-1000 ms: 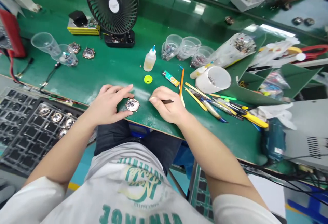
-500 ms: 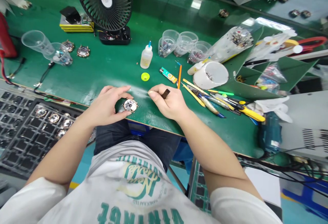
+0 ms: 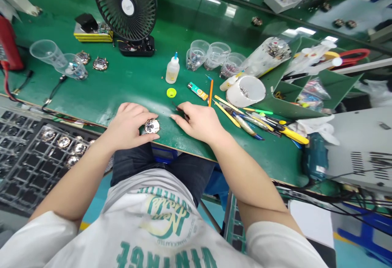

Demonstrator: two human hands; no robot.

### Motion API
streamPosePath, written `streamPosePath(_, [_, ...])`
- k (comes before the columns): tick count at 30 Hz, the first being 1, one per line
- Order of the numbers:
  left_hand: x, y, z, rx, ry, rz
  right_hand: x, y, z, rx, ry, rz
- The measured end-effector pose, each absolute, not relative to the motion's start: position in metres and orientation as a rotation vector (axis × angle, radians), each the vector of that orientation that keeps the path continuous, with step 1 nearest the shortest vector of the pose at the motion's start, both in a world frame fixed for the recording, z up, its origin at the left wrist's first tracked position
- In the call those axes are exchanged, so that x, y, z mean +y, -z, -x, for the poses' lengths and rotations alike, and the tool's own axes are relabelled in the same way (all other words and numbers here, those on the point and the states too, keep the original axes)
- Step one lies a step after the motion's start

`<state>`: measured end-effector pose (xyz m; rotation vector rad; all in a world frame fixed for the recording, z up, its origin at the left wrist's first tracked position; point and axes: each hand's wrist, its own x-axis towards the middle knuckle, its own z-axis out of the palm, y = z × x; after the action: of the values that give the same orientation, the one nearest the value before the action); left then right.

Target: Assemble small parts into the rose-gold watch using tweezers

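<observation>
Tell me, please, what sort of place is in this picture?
It looks like a watch assembly or repair workshop. A strapless watch lies on the green bench, other watches sit in a compartmented tray at left, and slim hand tools lie at right.

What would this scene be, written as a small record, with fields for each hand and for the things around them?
Left hand: thumb and fingers around the watch case
Right hand: apart from the watch case, holding a dark tool, mostly hidden
Ahead of hands: dropper bottle, yellow-green disc, lighter
Beside right hand: orange stick
Bench: green
Back: black fan
Left side: tray with more watches
</observation>
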<state>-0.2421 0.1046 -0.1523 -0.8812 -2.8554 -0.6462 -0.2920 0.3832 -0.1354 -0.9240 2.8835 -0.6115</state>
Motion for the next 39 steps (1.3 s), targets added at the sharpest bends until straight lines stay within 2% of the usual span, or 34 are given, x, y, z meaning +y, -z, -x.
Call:
streamPosePath(2, [0.106,0.154,0.241,-2.851,0.611,0.862,0.384,0.135,0.294,2.896,0.409,1.028])
streamPosePath(5, [0.105,0.155,0.24,-2.87,0.613,0.789,0.388,0.136,0.297,2.913,0.302,1.17])
streamPosePath(9, [0.103,0.154,0.242,-2.89,0.661,0.807,0.395,0.142,0.303,2.999,0.503,1.239])
streamPosePath(12, [0.103,0.154,0.246,-2.883,0.755,0.859,0.394,0.143,0.314,3.072,0.87,1.053])
streamPosePath(14, [0.103,0.153,0.249,-2.877,0.807,0.881,0.386,0.139,0.327,3.099,0.997,0.818])
streamPosePath(19, [0.103,0.15,0.251,-2.897,0.836,0.882,0.344,0.12,0.367,3.037,0.827,0.373])
streamPosePath(24, [0.101,0.151,0.251,-2.881,0.849,0.88,0.316,0.109,0.383,3.045,0.713,0.264])
streamPosePath(27, [0.101,0.152,0.25,-2.87,0.836,0.891,0.333,0.106,0.362,3.151,0.89,0.398])
streamPosePath(32, [0.1,0.153,0.251,-2.882,0.841,0.905,0.384,0.115,0.278,2.977,1.473,0.54])
streamPosePath(35, [0.097,0.154,0.253,-2.869,0.869,0.937,0.395,0.134,0.225,2.801,1.44,0.429])
streamPosePath(39, [0.095,0.155,0.255,-2.857,0.896,0.97,0.387,0.158,0.187,2.92,1.338,0.358])
